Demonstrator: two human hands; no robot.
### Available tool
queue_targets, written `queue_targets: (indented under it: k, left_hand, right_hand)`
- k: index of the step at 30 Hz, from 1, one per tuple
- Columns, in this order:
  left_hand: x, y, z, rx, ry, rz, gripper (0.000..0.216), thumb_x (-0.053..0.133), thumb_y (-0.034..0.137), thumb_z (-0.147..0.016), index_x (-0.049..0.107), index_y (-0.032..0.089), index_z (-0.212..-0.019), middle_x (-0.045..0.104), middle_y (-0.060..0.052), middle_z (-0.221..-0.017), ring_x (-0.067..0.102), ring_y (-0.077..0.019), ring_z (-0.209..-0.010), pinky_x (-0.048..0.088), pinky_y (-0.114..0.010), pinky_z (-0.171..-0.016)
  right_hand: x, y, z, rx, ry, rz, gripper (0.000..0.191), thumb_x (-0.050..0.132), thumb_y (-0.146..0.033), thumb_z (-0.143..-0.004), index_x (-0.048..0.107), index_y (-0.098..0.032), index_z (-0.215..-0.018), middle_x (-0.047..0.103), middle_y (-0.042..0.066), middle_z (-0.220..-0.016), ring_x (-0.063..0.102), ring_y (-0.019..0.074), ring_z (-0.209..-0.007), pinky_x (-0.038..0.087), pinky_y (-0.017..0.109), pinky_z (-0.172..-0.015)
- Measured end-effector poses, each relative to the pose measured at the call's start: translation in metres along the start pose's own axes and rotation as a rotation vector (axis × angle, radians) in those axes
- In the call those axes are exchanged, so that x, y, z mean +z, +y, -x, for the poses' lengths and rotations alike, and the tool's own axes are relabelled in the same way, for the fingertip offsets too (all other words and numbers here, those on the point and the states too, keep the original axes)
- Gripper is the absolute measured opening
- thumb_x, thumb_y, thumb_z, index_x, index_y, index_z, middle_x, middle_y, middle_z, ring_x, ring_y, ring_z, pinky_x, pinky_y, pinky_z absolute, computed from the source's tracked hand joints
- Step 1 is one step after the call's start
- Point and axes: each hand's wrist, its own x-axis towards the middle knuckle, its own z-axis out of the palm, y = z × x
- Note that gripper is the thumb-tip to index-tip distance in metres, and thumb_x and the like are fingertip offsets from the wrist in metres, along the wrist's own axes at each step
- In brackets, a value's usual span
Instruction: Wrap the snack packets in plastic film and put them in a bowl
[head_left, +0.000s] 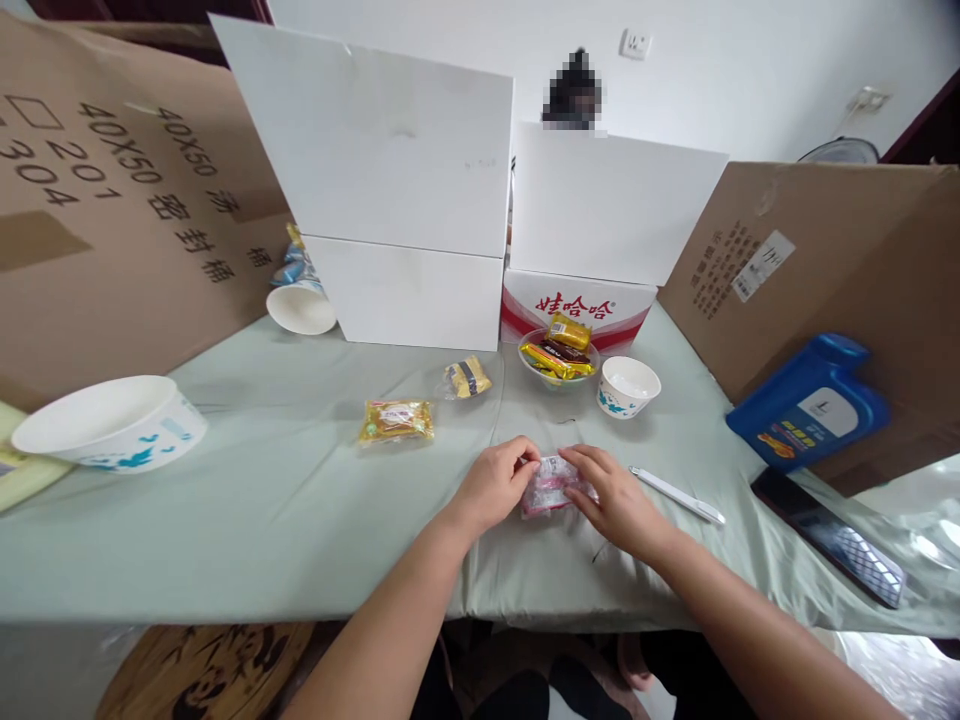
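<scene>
A small clear plastic packet with pink and white print (551, 490) lies on the cloth in front of me. My left hand (491, 485) pinches its upper left corner between thumb and fingertips. From the other side, my right hand (619, 500) grips the packet's right part, fingers bent over the top and thumb lower down. What is inside the wrapper I cannot make out. Close to my right hand lies a slim white box cutter (679, 495). Left of my hands are a gold wrapped snack (396, 421) and a smaller yellow one in clear wrap (467, 377).
Behind my hands stand a clear bowl of gold-wrapped snacks (559, 360) and a white paper cup (628, 388). A large paper bowl (112, 425) is at left. At right are a blue bottle (810, 405) and a phone (829, 535). White box panels (405, 290) rise at the back.
</scene>
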Motion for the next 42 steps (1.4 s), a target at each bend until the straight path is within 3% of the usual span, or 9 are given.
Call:
queue_targets:
  k: [6, 8, 19, 24, 27, 31, 35, 39, 42]
  left_hand:
    - [-0.006, 0.000, 0.003, 0.014, -0.193, -0.067, 0.044, 0.078, 0.034, -0.065, 0.064, 0.023, -0.106, 0.065, -0.002, -0.101, 0.061, -0.0197, -0.086, 0.047, -0.028, -0.074]
    - [-0.005, -0.001, 0.003, 0.010, -0.190, -0.125, 0.029, 0.072, 0.026, -0.070, 0.066, 0.022, -0.097, 0.063, -0.002, -0.097, 0.061, -0.0179, -0.080, 0.047, -0.028, -0.072]
    - [-0.015, -0.013, -0.001, -0.024, 0.098, -0.256, 0.026, 0.046, -0.001, -0.070, 0.060, 0.020, -0.076, 0.060, -0.001, -0.085, 0.059, -0.0152, -0.075, 0.047, -0.027, -0.071]
    - [-0.018, -0.021, -0.002, -0.104, 0.155, -0.358, 0.026, 0.043, -0.002, -0.071, 0.057, 0.020, -0.071, 0.060, -0.003, -0.080, 0.058, -0.0181, -0.076, 0.046, -0.029, -0.071]
    - [-0.018, -0.022, -0.001, -0.141, 0.238, -0.407, 0.026, 0.043, -0.001, -0.075, 0.058, 0.020, -0.077, 0.061, -0.006, -0.087, 0.058, -0.0210, -0.083, 0.047, -0.033, -0.077]
    - [-0.011, -0.015, -0.001, 0.063, 0.247, -0.399, 0.025, 0.049, 0.009, -0.082, 0.060, 0.021, -0.101, 0.064, -0.008, -0.104, 0.056, -0.0237, -0.103, 0.046, -0.038, -0.091]
    - [0.003, -0.011, -0.001, 0.185, 0.104, -0.416, 0.044, 0.055, 0.011, -0.082, 0.053, 0.020, -0.125, 0.061, -0.010, -0.122, 0.052, -0.0265, -0.116, 0.041, -0.045, -0.100]
    - [0.001, -0.006, -0.001, 0.237, 0.091, -0.396, 0.028, 0.051, 0.007, -0.084, 0.065, 0.020, -0.103, 0.068, -0.007, -0.095, 0.058, -0.0237, -0.097, 0.044, -0.041, -0.093]
    - [-0.014, 0.005, 0.003, 0.288, 0.029, -0.289, 0.023, 0.051, 0.006, -0.083, 0.068, 0.021, -0.090, 0.068, -0.005, -0.089, 0.059, -0.0220, -0.094, 0.045, -0.037, -0.089]
  right_hand:
    - [0.013, 0.001, -0.010, 0.007, -0.071, -0.022, 0.021, 0.048, -0.012, -0.089, 0.065, -0.020, -0.099, 0.061, 0.007, -0.093, 0.060, 0.0197, -0.086, 0.052, 0.034, -0.077]
    - [0.006, 0.007, -0.005, 0.008, -0.065, -0.034, 0.024, 0.045, -0.011, -0.089, 0.065, -0.021, -0.099, 0.062, 0.007, -0.094, 0.061, 0.0197, -0.087, 0.052, 0.033, -0.076]
    - [-0.043, 0.060, 0.044, 0.497, 0.200, -0.098, 0.022, 0.046, -0.033, -0.088, 0.064, -0.022, -0.095, 0.072, 0.005, -0.088, 0.068, 0.0213, -0.078, 0.054, 0.036, -0.072]
    - [-0.037, 0.080, 0.059, 0.491, 0.157, 0.072, 0.028, 0.039, -0.019, -0.080, 0.064, -0.023, -0.090, 0.070, 0.007, -0.098, 0.066, 0.0228, -0.090, 0.052, 0.040, -0.084]
    - [-0.038, 0.079, 0.057, 0.453, 0.300, 0.181, 0.031, 0.037, -0.016, -0.079, 0.063, -0.021, -0.095, 0.066, 0.011, -0.109, 0.060, 0.0259, -0.106, 0.046, 0.045, -0.094]
    - [-0.047, 0.055, 0.044, 0.335, 0.420, 0.174, 0.026, 0.038, -0.022, -0.090, 0.062, -0.023, -0.101, 0.065, 0.011, -0.110, 0.058, 0.0257, -0.109, 0.045, 0.045, -0.097]
    - [-0.047, 0.035, 0.026, 0.237, 0.194, 0.092, 0.032, 0.044, -0.039, -0.094, 0.057, -0.024, -0.119, 0.063, 0.012, -0.120, 0.056, 0.0273, -0.115, 0.048, 0.043, -0.094]
    - [-0.038, 0.040, 0.013, 0.146, -0.107, 0.118, 0.066, 0.060, -0.051, -0.084, 0.042, -0.021, -0.139, 0.060, 0.015, -0.127, 0.054, 0.0321, -0.119, 0.040, 0.054, -0.101]
    - [-0.040, 0.042, 0.010, 0.085, -0.243, 0.152, 0.055, 0.066, -0.044, -0.083, 0.052, -0.019, -0.130, 0.068, 0.012, -0.106, 0.062, 0.0287, -0.102, 0.042, 0.052, -0.097]
